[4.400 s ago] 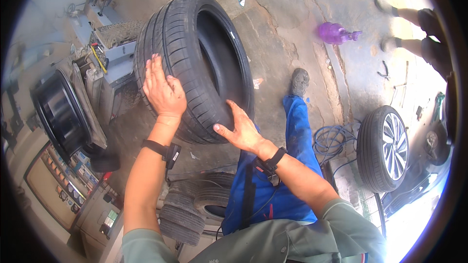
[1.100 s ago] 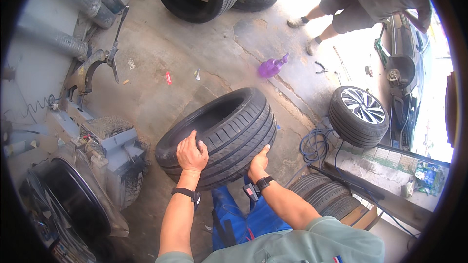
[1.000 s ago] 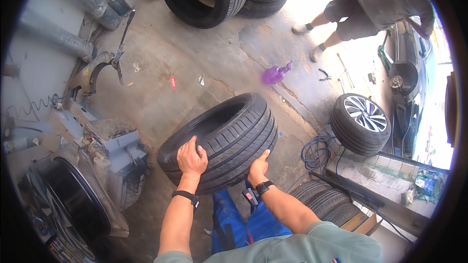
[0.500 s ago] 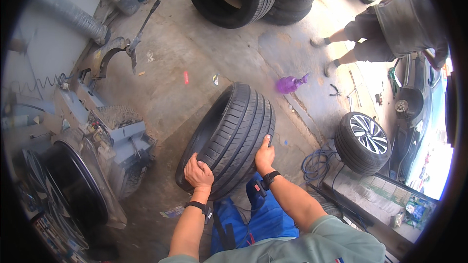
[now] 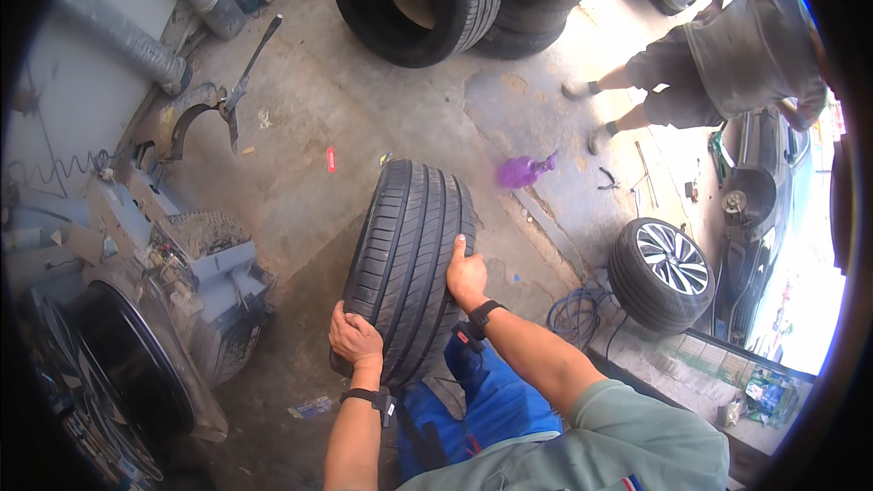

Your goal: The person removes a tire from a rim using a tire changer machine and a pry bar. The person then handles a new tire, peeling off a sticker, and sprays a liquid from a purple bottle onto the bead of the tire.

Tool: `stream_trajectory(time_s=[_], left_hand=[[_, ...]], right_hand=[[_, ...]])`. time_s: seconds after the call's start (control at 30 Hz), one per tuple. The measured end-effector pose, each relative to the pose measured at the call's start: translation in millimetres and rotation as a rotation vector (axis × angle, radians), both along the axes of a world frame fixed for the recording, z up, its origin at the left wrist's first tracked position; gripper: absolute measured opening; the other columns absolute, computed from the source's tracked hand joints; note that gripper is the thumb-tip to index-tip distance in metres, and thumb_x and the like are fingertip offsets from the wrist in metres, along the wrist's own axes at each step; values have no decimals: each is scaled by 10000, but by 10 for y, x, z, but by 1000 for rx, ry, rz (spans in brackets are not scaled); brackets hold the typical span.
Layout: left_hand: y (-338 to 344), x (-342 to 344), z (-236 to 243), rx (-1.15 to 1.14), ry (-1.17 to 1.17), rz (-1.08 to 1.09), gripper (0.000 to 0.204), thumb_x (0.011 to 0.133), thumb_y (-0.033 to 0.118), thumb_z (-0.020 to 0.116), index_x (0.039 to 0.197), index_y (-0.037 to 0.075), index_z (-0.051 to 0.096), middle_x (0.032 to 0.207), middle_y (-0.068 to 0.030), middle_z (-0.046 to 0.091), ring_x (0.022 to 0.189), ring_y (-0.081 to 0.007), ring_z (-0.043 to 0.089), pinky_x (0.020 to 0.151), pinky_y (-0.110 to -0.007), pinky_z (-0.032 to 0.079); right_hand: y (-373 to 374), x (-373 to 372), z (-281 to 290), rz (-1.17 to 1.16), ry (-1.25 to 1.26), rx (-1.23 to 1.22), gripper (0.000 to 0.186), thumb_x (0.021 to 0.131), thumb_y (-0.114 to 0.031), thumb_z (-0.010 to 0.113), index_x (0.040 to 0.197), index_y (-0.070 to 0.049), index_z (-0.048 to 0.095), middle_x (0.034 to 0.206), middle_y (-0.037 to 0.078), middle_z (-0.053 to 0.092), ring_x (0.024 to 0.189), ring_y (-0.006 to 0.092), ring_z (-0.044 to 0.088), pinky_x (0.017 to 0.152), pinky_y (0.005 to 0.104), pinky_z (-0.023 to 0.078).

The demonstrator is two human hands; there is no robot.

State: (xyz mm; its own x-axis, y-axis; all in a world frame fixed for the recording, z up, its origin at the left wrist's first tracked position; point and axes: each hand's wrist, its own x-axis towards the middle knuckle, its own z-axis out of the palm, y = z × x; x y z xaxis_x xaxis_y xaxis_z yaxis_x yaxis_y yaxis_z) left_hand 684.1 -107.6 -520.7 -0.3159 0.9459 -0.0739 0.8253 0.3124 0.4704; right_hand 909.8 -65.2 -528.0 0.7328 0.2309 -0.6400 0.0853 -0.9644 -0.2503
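A loose black tyre [image 5: 409, 236] stands before me, its grooved tread turned toward me and its inner opening hidden. My left hand [image 5: 355, 340] grips its near left edge, fingers curled over the side. Against the right sidewall edge my right hand [image 5: 466, 276] is clasped, thumb pointing up along the tread. I cannot tell whether the tyre's lower edge, close to my blue trousers [image 5: 505, 400], touches the floor.
At left stands a grey machine [image 5: 209, 264] beside a black wheel rim [image 5: 127, 355]. Ahead are a big tyre [image 5: 477, 0] and stacked tyres [image 5: 532, 14]. A purple spray bottle [image 5: 523, 172], a wheel [image 5: 659, 273], a coiled hose [image 5: 575, 316] and another person [image 5: 750, 55] are rightward.
The tyre has turned in my hands: its opening showed on the left before, and now the tread faces me. Both hands kept hold while the view shifted slightly.
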Motion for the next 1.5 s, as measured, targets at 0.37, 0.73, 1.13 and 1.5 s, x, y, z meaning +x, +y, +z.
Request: stream_trajectory(time_s=[0.37, 0.73, 1.13, 1.5], left_hand=[[272, 115, 3, -19, 41, 30, 333, 926, 181, 468, 1139, 10, 658, 1075, -219, 701, 982, -420, 646, 888, -498, 483], [525, 222, 55, -82, 34, 25, 331, 923, 174, 465, 1134, 10, 661, 1084, -215, 703, 990, -413, 650, 891, -493, 483], [633, 124, 37, -111, -15, 93, 359, 921, 163, 443, 1163, 3, 655, 1108, -221, 698, 1014, -430, 639, 909, -497, 475], [1100, 525, 91, -194, -11, 309, 376, 945, 176, 397, 1136, -19, 656, 1102, -262, 685, 994, -468, 629, 911, -515, 470]], right_hand=[[303, 103, 39, -2, 27, -42, 925, 947, -725, 396, 1226, 142, 558, 1188, 358, 635, 1168, 488, 605, 1019, 519, 461], [530, 206, -5, -1, 9, -48, 918, 951, -711, 394, 1189, 156, 582, 1187, 367, 634, 1176, 493, 598, 1019, 510, 456], [789, 116, 12, 77, 30, -125, 919, 972, -681, 374, 1212, 192, 532, 1180, 381, 628, 1168, 494, 603, 1022, 496, 460], [1747, 372, -59, 251, 137, -194, 920, 959, -695, 387, 1221, 178, 518, 1150, 371, 644, 1130, 482, 634, 991, 504, 490]])
